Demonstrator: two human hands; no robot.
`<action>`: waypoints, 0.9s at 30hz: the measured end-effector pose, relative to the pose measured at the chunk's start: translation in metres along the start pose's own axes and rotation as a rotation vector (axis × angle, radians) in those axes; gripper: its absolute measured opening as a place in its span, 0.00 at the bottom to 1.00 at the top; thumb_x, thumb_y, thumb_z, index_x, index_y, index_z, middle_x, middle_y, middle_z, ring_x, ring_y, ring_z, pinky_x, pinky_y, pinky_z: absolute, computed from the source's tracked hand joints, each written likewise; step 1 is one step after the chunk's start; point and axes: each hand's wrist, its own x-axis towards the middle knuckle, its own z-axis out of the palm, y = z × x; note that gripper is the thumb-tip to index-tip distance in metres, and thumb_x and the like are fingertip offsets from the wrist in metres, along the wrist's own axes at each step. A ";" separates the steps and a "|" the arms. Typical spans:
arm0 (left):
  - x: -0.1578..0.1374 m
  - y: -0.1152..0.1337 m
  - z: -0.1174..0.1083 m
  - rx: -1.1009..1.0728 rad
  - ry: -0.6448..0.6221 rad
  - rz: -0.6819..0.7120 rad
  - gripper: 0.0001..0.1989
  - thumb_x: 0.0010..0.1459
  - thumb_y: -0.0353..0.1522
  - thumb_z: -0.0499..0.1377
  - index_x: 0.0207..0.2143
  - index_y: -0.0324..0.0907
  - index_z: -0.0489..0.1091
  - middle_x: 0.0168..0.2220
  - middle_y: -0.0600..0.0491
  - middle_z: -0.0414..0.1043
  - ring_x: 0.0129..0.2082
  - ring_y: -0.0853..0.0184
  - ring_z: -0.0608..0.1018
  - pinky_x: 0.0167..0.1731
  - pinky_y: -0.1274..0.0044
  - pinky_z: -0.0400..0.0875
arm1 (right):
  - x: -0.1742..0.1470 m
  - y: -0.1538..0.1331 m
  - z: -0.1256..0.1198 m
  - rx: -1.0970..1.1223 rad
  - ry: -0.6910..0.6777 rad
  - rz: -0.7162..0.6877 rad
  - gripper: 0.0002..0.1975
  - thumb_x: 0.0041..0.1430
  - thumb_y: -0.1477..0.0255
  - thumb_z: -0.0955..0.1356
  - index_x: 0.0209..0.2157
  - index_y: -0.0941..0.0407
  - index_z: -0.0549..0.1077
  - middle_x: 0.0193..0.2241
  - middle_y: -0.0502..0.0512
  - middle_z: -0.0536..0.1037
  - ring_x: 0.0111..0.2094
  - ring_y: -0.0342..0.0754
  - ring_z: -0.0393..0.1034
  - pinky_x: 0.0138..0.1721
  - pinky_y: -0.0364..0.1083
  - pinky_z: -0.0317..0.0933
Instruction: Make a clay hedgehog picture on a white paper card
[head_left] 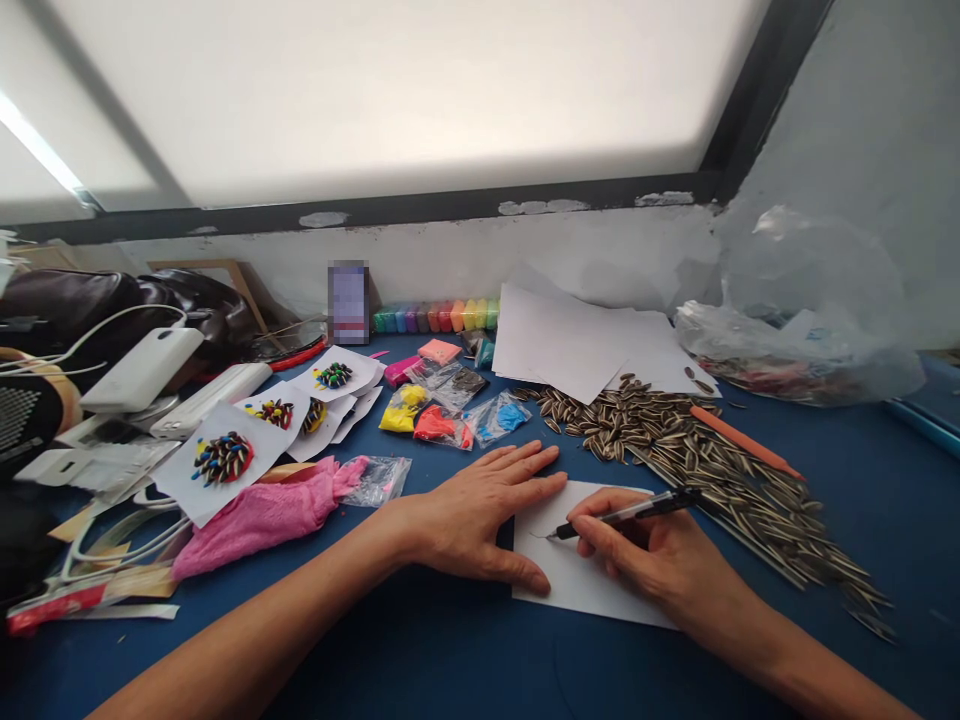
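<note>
1. Now, head view: left hand [487,515] spread flat, palm down, over the left edge of a white paper sheet [577,588] on the blue tabletop [420,650].
2. Right hand [660,550] pinches a black-and-clear pen [628,511], tip beside a faint line [538,535].
3. Step, likely: drawing, barely begun.
4. Extending that line would call for steady paper, light pressure; striped sunflower seeds [720,485] lie near.

In front of you, a broad, flat, pale window covering [405,90] glows, backlit, within a straight dark grey frame [420,206] marked by rough white patches [324,219]. A brighter, narrow strip of light [37,142] slants at your far left. Beneath runs a low white wall [435,260]; a shaded, grey-white wall [892,130] rises at your right. Below you spreads a dark blue tabletop [420,650].
</note>
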 end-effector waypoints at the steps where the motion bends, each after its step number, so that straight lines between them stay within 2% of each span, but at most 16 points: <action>1: 0.000 0.000 0.000 0.002 -0.006 -0.004 0.49 0.54 0.57 0.58 0.69 0.44 0.46 0.71 0.49 0.32 0.71 0.55 0.38 0.68 0.61 0.36 | 0.000 0.000 0.000 -0.003 -0.003 0.000 0.14 0.60 0.59 0.66 0.28 0.54 0.75 0.24 0.49 0.76 0.23 0.42 0.64 0.26 0.42 0.59; 15: -0.001 0.002 -0.002 -0.018 -0.010 -0.013 0.50 0.53 0.58 0.59 0.69 0.46 0.46 0.71 0.50 0.32 0.71 0.52 0.39 0.68 0.59 0.37 | 0.000 0.002 -0.004 0.007 -0.010 -0.002 0.15 0.61 0.59 0.66 0.29 0.54 0.75 0.25 0.49 0.76 0.24 0.43 0.67 0.26 0.43 0.60; 27: 0.000 0.002 -0.002 -0.005 -0.022 -0.016 0.49 0.53 0.57 0.59 0.69 0.45 0.45 0.71 0.49 0.31 0.71 0.54 0.38 0.68 0.59 0.36 | -0.001 0.002 -0.007 0.017 -0.001 0.029 0.15 0.60 0.57 0.66 0.30 0.54 0.76 0.24 0.50 0.77 0.24 0.44 0.69 0.26 0.43 0.61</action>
